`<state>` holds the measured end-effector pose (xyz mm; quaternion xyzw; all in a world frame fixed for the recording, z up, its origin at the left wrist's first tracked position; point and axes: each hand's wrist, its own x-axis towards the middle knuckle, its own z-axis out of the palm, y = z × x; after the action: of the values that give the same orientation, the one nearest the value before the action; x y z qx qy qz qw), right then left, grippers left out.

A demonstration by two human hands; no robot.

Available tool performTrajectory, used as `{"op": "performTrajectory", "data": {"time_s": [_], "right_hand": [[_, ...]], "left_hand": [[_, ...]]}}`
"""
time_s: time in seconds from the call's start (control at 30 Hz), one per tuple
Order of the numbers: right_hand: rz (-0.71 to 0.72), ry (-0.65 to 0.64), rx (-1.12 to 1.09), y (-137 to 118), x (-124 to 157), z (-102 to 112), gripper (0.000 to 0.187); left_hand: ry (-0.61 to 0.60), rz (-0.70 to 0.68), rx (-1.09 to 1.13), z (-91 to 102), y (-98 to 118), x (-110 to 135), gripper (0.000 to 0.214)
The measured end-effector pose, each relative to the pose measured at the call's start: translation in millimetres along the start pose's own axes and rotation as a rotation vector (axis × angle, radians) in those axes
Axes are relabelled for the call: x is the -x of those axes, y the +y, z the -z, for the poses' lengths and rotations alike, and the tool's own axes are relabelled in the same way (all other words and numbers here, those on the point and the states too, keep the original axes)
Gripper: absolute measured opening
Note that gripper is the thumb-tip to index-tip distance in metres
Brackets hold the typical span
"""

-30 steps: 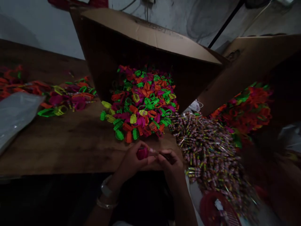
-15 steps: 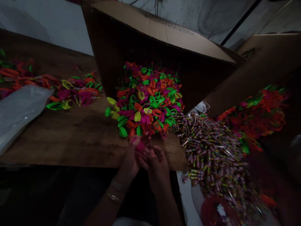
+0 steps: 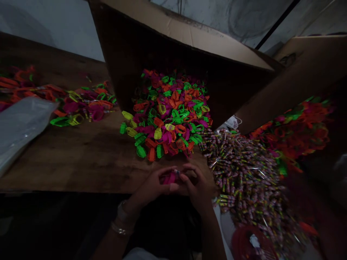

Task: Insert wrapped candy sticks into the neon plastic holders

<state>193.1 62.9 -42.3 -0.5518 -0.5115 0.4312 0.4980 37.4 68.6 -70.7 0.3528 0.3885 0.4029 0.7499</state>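
Observation:
My left hand (image 3: 151, 187) and my right hand (image 3: 196, 184) meet at the near edge of the wooden table (image 3: 81, 159). Both close around a small pink plastic piece (image 3: 170, 178) held between their fingertips. A tiny pale part shows at its top, by my right fingers. Just beyond lies a heap of small green, orange, pink and yellow plastic pieces (image 3: 168, 115) spilling from a tipped cardboard box (image 3: 173, 39). To the right spreads a pile of thin wrapped sticks (image 3: 244, 169).
More coloured plastic pieces (image 3: 76, 104) lie at the left of the table beside a clear plastic bag (image 3: 18, 126). A second cardboard box (image 3: 298, 72) with orange and green pieces (image 3: 298, 130) stands at the right. A red round object (image 3: 252, 242) sits low right.
My hands drew back from the heap toward the table's edge, and the pink piece came with them. My fingers have shifted round it. The view has moved a little.

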Motion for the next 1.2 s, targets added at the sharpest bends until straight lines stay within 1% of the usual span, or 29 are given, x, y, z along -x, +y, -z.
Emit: {"op": "performTrajectory", "data": {"time_s": [0.1, 0.17, 0.23, 0.37, 0.43, 0.53, 0.6, 0.67, 0.8, 0.93, 1.03, 1.1, 1.2], "right_hand": [[-0.06, 0.07, -0.012, 2, -2, 8, 0.018], [-0.062, 0.049, -0.017, 2, -2, 12, 0.015], [-0.015, 0.001, 0.003, 1, -1, 12, 0.011], [0.082, -0.046, -0.023, -1, 1, 8, 0.01], [0.091, -0.049, -0.046, -1, 1, 6, 0.01], [0.07, -0.054, -0.05, 2, 1, 5, 0.009], [0.057, -0.048, -0.041, 4, 0, 6, 0.008], [0.052, -0.037, -0.025, 7, -1, 6, 0.008], [0.081, -0.039, -0.001, 8, 0, 4, 0.009], [0.202, -0.043, 0.107, 0, 2, -3, 0.013], [0.287, -0.02, 0.2, -2, 2, -7, 0.016], [0.288, 0.004, 0.215, 0, 1, -7, 0.015], [0.23, 0.009, 0.184, 5, 0, -7, 0.013]], "left_hand": [[0.095, -0.012, -0.292, 2.9, 7, 2, 0.041], [0.126, -0.007, -0.393, 2.1, 12, 3, 0.032], [0.111, 0.0, -0.388, -0.1, 16, 4, 0.027], [0.013, -0.039, -0.348, -3.9, 16, 4, 0.024], [-0.023, -0.091, -0.357, -4.3, 14, 4, 0.024], [-0.038, -0.127, -0.394, -4.7, 13, 3, 0.021], [-0.02, -0.135, -0.453, -5.3, 14, 5, 0.02], [-0.003, -0.128, -0.491, -6.0, 16, 6, 0.024], [0.046, -0.148, -0.471, -5.1, 17, 5, 0.024], [0.115, -0.173, -0.424, -2.9, 15, 1, 0.022], [0.146, -0.114, -0.363, -4.8, 12, -1, 0.023], [0.179, -0.097, -0.325, -7.4, 8, -1, 0.027], [0.244, -0.136, -0.347, -6.2, 6, 1, 0.037]]}}
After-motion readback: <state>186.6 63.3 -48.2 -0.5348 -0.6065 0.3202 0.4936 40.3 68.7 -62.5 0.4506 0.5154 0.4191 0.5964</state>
